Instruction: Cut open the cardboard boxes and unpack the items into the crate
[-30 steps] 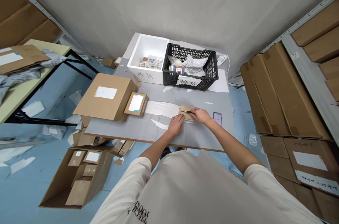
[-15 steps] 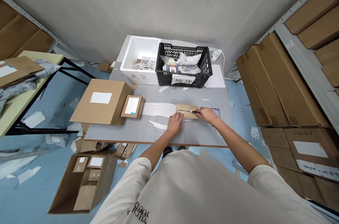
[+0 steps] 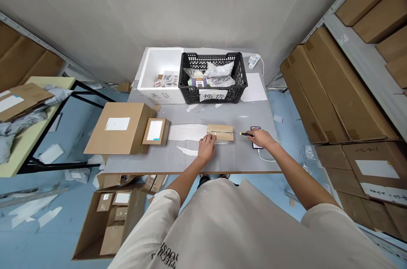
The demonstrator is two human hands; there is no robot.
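My left hand (image 3: 207, 148) presses its fingers on the near left corner of a small cardboard box (image 3: 224, 128), steadying it on the grey table. A seam with tape runs along the top of that box. To its right, my right hand (image 3: 260, 138) is closed around a screwdriver (image 3: 247, 134) with a black-and-yellow handle. The thin shaft points left, its tip by the right end of the box. Partly under my right hand lies a phone (image 3: 256, 145) with a white cable. White paper (image 3: 187, 132) lies left of the box.
A large carton (image 3: 116, 135) and a smaller labelled box (image 3: 155, 130) stand on the table's left. Behind are a white foam bin (image 3: 162, 96) and a black crate (image 3: 211, 91) with bagged goods. Stacked cartons (image 3: 337, 91) line the right; an open carton (image 3: 85, 226) sits on the floor.
My right hand has drawn the screwdriver rightward, off the top of the box. More of the phone now shows beneath the hand. My left hand stays on the box.
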